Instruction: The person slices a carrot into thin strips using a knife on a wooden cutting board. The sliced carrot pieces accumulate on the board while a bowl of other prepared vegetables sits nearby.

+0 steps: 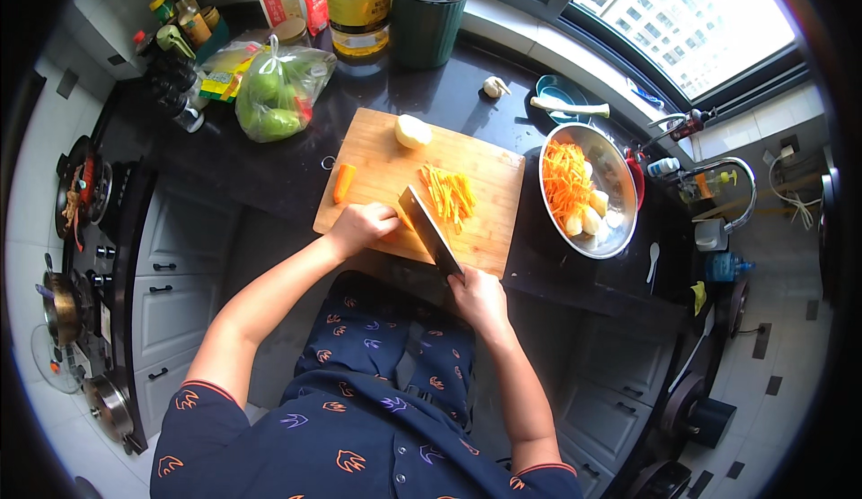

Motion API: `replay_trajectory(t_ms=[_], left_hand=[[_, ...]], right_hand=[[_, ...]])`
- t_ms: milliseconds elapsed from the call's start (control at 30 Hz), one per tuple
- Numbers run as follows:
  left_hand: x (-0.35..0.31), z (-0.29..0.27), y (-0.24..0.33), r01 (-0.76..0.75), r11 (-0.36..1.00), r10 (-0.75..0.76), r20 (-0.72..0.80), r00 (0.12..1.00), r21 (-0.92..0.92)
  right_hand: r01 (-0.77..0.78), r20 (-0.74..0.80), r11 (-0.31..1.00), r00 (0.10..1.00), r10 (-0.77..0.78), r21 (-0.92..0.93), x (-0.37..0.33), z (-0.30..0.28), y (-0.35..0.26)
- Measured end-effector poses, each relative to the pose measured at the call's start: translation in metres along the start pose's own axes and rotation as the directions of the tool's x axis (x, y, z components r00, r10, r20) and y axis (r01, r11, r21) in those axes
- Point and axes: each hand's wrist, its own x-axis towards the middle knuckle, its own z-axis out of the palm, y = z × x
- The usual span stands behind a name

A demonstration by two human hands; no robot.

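A wooden cutting board (494, 198) lies on the dark counter in front of me. My right hand (479, 300) is closed around the handle of a broad kitchen knife (434, 237), its blade pointing up and left over the board. At the left of the blade, my left hand (362, 227) presses its bent fingers on a piece of carrot (406, 218), mostly hidden by hand and blade. Thin carrot strips (449, 196) are heaped just right of the blade. A carrot chunk (344, 182) lies near the board's left edge. A pale peeled vegetable (413, 131) sits at the far edge.
Right of the board stands a metal bowl (620, 174) with shredded carrot and pale peeled pieces. Behind are garlic (495, 87), a teal dish (558, 91) under a white-handled tool, and a bag of green produce (277, 95). A large oil bottle (360, 10) and utensil holder (429, 28) line the back.
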Motion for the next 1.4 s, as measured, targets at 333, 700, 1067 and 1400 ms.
replay_trajectory(t_ms=[333, 700, 1067, 1400], left_hand=[[0.000, 0.027, -0.007, -0.062, 0.998, 0.062, -0.024, 0.998, -0.004], [-0.003, 0.032, -0.005, -0.047, 0.999, 0.045, -0.112, 0.993, -0.014], [-0.005, 0.031, -0.004, -0.035, 0.999, 0.036, -0.075, 0.996, 0.018], [-0.006, 0.029, -0.003, -0.046, 0.999, 0.045, -0.114, 0.992, -0.003]], right_hand=[[0.040, 0.056, 0.993, 0.998, -0.034, -0.108, 0.004, -0.010, -0.001], [0.078, 0.009, 0.990, 0.997, -0.078, -0.117, 0.024, 0.014, -0.008], [0.111, 0.050, 0.989, 0.993, -0.106, -0.098, 0.025, -0.003, 0.002], [0.102, -0.011, 0.993, 0.995, -0.103, -0.056, 0.025, 0.019, 0.000]])
